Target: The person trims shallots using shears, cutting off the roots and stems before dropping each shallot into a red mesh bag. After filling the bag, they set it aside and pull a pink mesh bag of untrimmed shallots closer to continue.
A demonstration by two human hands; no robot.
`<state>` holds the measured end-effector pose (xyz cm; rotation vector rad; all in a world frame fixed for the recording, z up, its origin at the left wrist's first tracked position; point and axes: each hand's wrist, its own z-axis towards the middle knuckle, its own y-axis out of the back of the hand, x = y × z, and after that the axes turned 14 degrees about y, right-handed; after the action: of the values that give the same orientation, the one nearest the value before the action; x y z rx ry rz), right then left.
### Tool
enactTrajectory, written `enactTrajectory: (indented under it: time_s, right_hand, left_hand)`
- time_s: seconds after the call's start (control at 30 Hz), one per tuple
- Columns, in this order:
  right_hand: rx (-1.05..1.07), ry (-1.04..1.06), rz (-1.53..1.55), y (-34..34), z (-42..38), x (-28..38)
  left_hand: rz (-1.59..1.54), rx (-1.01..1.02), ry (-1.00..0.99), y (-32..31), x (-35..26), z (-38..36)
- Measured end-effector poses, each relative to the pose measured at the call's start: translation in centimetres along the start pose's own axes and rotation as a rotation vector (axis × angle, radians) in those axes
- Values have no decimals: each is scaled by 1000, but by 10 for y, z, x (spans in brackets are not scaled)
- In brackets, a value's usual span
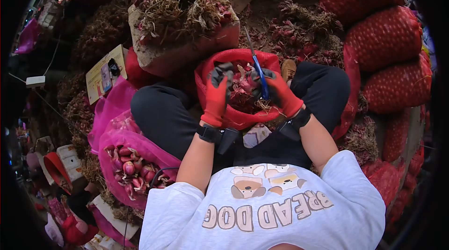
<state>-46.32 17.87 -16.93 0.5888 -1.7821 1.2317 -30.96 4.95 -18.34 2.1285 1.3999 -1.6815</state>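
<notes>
My left hand, in a red glove with dark grey fingers, is above the left side of an open red mesh bag. Its fingers are curled, and whatever they hold is too small to make out. In my right hand, gloved the same way, is a pair of blue-handled scissors, the long blades pointing up and away from me. Red shallots with dry skins and roots lie in the bag between both hands.
A pale block heaped with bunched shallots stands beyond the bag. Full red sacks are stacked at right. A pink mesh bag of shallots lies at left, near a cardboard piece with a phone.
</notes>
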Motion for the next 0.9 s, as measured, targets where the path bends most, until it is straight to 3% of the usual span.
enactTrajectory:
  time_s: [0.03, 0.07, 0.17, 0.2, 0.3, 0.47, 0.57, 0.7, 0.8, 0.9]
  right_hand:
    - [-12, -34, 81, 3, -2, 2]
    - [-27, -31, 75, 6, -3, 1]
    - [-63, 8, 31, -7, -5, 6]
    - [-53, 3, -36, -12, -6, 10]
    - [-6, -11, -204, -15, -7, 14]
    - [34, -25, -228, -15, -10, 12]
    - [61, -171, -123, 5, -6, 8]
    - [99, -125, -272, -7, -10, 8]
    - [77, -148, -237, -8, -11, 11]
    - [34, -138, -155, -18, -13, 22]
  left_hand:
    - [-54, -41, -95, -8, -8, -3]
    - [85, -82, -319, -16, -12, -1]
    - [1225, -229, -650, -20, -45, -23]
    - [1344, -270, -695, -22, -38, -22]
    - [1558, -131, -508, -13, -16, -20]
    - [1267, -10, -201, -2, -15, -21]
    - [1017, 135, -62, 5, -8, -11]
    - [1248, 93, -218, 1, -14, -20]
    - [1286, 86, -452, -1, -20, -23]
    - [991, 241, -156, 12, -2, -10]
